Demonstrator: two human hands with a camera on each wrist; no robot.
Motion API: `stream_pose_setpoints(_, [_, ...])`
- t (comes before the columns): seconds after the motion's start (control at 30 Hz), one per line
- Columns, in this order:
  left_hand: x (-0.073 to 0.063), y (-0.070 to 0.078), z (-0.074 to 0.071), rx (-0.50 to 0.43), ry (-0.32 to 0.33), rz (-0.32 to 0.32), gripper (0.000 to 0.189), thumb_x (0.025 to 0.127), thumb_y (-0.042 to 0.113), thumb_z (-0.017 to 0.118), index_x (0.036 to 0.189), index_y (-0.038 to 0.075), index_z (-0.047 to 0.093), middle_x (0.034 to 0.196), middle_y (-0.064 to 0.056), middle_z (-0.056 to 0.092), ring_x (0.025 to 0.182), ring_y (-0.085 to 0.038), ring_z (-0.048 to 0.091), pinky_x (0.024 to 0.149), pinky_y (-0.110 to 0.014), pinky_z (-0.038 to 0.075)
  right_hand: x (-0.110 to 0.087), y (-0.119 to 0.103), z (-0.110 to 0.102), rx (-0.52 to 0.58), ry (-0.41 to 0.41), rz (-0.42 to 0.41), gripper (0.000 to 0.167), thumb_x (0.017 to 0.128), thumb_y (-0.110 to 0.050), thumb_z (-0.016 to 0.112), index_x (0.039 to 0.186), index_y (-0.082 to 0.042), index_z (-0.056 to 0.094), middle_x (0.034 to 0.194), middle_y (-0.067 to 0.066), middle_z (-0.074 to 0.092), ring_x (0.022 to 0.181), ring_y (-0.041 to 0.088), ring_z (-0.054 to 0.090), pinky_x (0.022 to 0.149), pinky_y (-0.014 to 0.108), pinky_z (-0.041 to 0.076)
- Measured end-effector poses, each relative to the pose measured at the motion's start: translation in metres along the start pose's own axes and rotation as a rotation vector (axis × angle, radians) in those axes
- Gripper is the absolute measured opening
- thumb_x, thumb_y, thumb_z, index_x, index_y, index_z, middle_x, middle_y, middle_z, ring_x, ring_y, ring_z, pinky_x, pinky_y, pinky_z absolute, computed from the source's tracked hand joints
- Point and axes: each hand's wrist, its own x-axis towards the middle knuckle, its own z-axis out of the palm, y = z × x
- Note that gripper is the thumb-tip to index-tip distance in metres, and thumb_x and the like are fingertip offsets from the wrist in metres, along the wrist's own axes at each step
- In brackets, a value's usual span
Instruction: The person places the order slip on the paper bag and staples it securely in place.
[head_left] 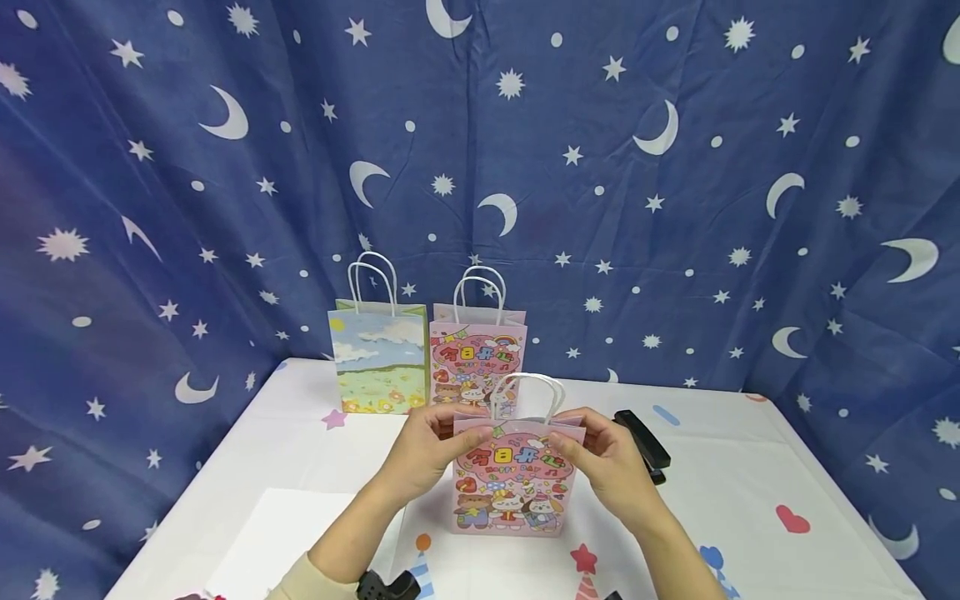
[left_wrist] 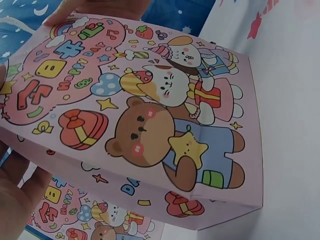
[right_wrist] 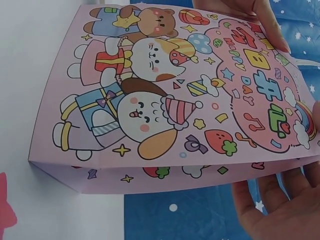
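A pink paper gift bag [head_left: 513, 492] with cartoon animals and white twisted handles stands upright on the table in front of me. My left hand [head_left: 427, 450] pinches its upper left edge, thumb on the front face and fingers behind. At the upper right edge my right hand [head_left: 611, 462] pinches it the same way. In the left wrist view the printed bear [left_wrist: 145, 135] and one side fold show. The right wrist view shows the printed dog [right_wrist: 145, 122] and the other side fold, with right fingers [right_wrist: 280, 197] beyond the edge.
Behind stand a matching pink gift bag [head_left: 480, 350] and a landscape-print gift bag [head_left: 378, 362]. A black stapler [head_left: 643, 440] lies right of my right hand. White paper [head_left: 281, 533] lies at the front left of the white table [head_left: 750, 500]. A starry blue curtain [head_left: 570, 208] hangs behind.
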Motion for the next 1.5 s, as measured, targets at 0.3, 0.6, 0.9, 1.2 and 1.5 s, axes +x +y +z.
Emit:
stream_pose_setpoints(0.3, [-0.006, 0.001, 0.006, -0.015, 0.057, -0.004, 0.025, 0.096, 0.023, 0.076, 0.117, 0.009, 0.077, 0.079, -0.002, 0.069, 0.068, -0.007, 0.058, 0.061, -0.020, 0.048, -0.004, 0.001, 0.004, -0.021, 0.038, 0.001, 0.013, 0.101, -0.014, 0.068, 0.109, -0.004, 0.070, 0.099, -0.002, 0.072, 0.088, 0.011, 0.067, 0.081, 0.027, 0.059])
stream_pose_setpoints(0.6, [-0.004, 0.000, 0.004, 0.034, 0.036, 0.013, 0.022, 0.099, 0.028, 0.072, 0.108, 0.010, 0.080, 0.088, -0.013, 0.079, 0.065, -0.010, 0.061, 0.058, -0.020, 0.045, -0.004, -0.001, 0.005, -0.021, 0.075, -0.011, 0.013, 0.101, -0.012, 0.066, 0.104, 0.001, 0.070, 0.096, -0.003, 0.071, 0.088, 0.010, 0.067, 0.081, 0.025, 0.059])
stream_pose_setpoints(0.9, [0.002, -0.001, -0.009, 0.065, -0.066, 0.079, 0.020, 0.101, 0.023, 0.069, 0.104, 0.006, 0.081, 0.092, -0.012, 0.081, 0.077, -0.010, 0.073, 0.070, -0.022, 0.054, 0.000, 0.003, 0.000, -0.062, 0.072, -0.025, 0.015, 0.102, -0.012, 0.065, 0.105, 0.001, 0.073, 0.098, -0.005, 0.076, 0.092, 0.008, 0.070, 0.086, 0.023, 0.059])
stream_pose_setpoints(1.2, [0.006, 0.000, -0.013, 0.073, -0.100, 0.079, 0.024, 0.102, 0.024, 0.067, 0.111, 0.005, 0.079, 0.096, -0.013, 0.081, 0.087, -0.015, 0.077, 0.082, -0.027, 0.059, 0.004, 0.008, -0.004, -0.040, 0.042, -0.032, 0.022, 0.103, -0.009, 0.063, 0.111, 0.009, 0.074, 0.098, -0.010, 0.079, 0.097, 0.005, 0.072, 0.092, 0.022, 0.057])
stream_pose_setpoints(1.5, [0.005, -0.002, -0.014, 0.105, -0.095, 0.067, 0.023, 0.103, 0.025, 0.065, 0.104, 0.008, 0.081, 0.094, -0.010, 0.081, 0.081, -0.008, 0.069, 0.078, -0.023, 0.052, 0.004, 0.011, -0.005, -0.024, -0.012, -0.003, 0.024, 0.103, -0.012, 0.064, 0.116, 0.006, 0.073, 0.101, -0.002, 0.080, 0.097, 0.007, 0.074, 0.091, 0.024, 0.058])
